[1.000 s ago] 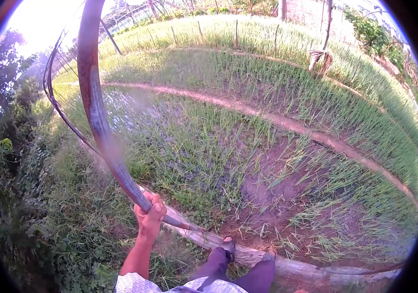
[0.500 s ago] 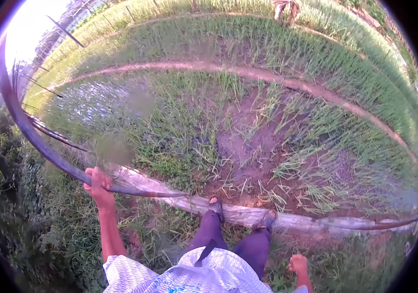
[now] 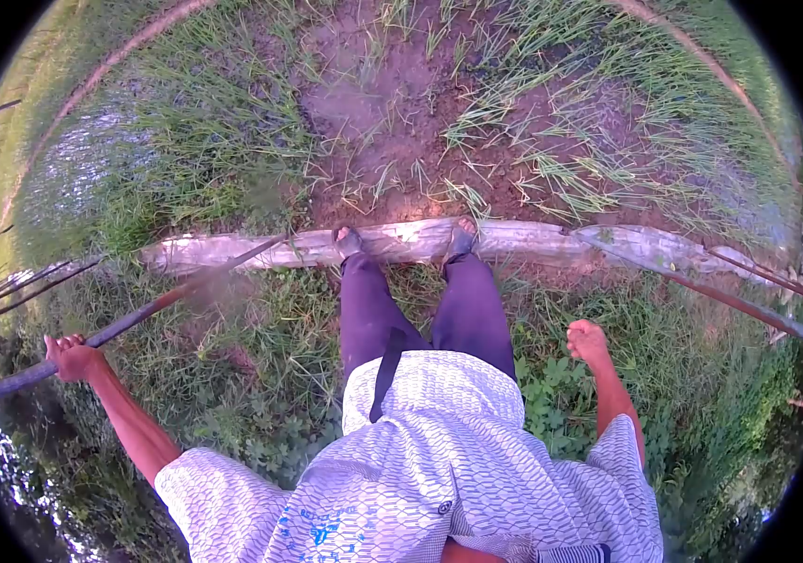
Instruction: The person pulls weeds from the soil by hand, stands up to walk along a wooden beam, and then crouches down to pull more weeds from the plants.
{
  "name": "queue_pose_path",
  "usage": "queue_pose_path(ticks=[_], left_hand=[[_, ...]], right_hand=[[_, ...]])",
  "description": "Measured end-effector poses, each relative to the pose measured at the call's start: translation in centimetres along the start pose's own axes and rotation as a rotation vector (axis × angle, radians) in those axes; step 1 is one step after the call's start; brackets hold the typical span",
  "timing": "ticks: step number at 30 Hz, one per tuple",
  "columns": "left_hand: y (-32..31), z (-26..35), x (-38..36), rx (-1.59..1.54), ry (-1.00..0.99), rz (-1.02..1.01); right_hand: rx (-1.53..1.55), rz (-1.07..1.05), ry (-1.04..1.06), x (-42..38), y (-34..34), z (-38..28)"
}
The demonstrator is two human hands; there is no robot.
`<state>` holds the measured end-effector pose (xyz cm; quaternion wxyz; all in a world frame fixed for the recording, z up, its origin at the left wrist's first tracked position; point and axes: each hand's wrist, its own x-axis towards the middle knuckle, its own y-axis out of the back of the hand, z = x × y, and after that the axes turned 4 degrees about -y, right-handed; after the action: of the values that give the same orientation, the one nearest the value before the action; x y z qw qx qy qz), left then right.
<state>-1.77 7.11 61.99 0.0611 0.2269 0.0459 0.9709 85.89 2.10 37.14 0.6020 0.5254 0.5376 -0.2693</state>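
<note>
My left hand (image 3: 71,357) is wrapped round a long dark wooden pole (image 3: 152,308), out to the left of my body. The pole slants from the left edge of the view down to the pale log-like ledge (image 3: 260,251). My right hand (image 3: 587,340) is closed in a fist to the right of my legs, above the grass, with nothing visible in it. Both my feet (image 3: 349,241) stand on the ledge in dark footwear with the toes showing. A dark strap (image 3: 388,375) hangs at the front of my light patterned shirt (image 3: 439,450).
Beyond the ledge lies wet brown mud (image 3: 373,94) with flattened green stalks (image 3: 570,183) and standing plants. A second pole (image 3: 702,289) slants across the right side. Grass and leafy weeds (image 3: 556,403) grow on the near side. Thin dark branches (image 3: 16,286) stick out at far left.
My view has tilted downward, showing more of my shirt and legs. My left hand still grips the pole, which appears lower and farther left. My right hand stays closed; my feet remain on the ledge.
</note>
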Motion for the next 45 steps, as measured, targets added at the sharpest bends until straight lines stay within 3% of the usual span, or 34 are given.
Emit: queue_pose_path(ticks=[9, 16, 20, 28, 32, 35, 38, 40, 42, 45], left_hand=[[-1.1, 0.2, -0.4, 0.07, -0.03, 0.112], [-0.2, -0.4, 0.5, 0.066, -0.044, 0.141], [-1.0, 0.6, -1.1, 0.116, -0.041, 0.143], [0.9, 0.0, 0.9, 0.066, 0.087, 0.017], [0.5, 0.3, 0.4, 0.169, 0.078, 0.073], [0.6, -0.2, -1.3, 0.486, -0.025, 0.122], [0.7, 0.6, -8.2, 0.92, 0.025, 0.07], [3.7, -2.4, -14.7, 0.557, 0.21, -0.148], [2.7, -2.7, -26.5, 0.754, 0.197, -0.429], [1.2, -2.4, -41.7, 0.741, 0.545, -0.796]], right_hand=[[-0.123, -0.024, 0.119, 0.0, 2.4, -7.2], [-0.228, -0.072, 0.125, -0.9, 3.6, -5.4], [-0.125, -0.004, 0.02, -0.8, 4.8, -3.0], [-0.129, 0.021, 0.031, -2.4, 5.0, -2.8], [-0.127, -0.007, 0.032, -0.6, 7.0, -1.9], [-0.169, -0.011, 0.061, 1.0, 8.8, -3.1], [-0.188, -0.041, 0.134, 4.7, 11.6, -3.5], [-0.192, -0.062, 0.186, 7.6, 14.0, -3.9], [-0.228, -0.057, 0.214, 10.3, 16.2, -3.7], [-0.177, -0.009, 0.218, 12.9, 18.3, -4.2]])
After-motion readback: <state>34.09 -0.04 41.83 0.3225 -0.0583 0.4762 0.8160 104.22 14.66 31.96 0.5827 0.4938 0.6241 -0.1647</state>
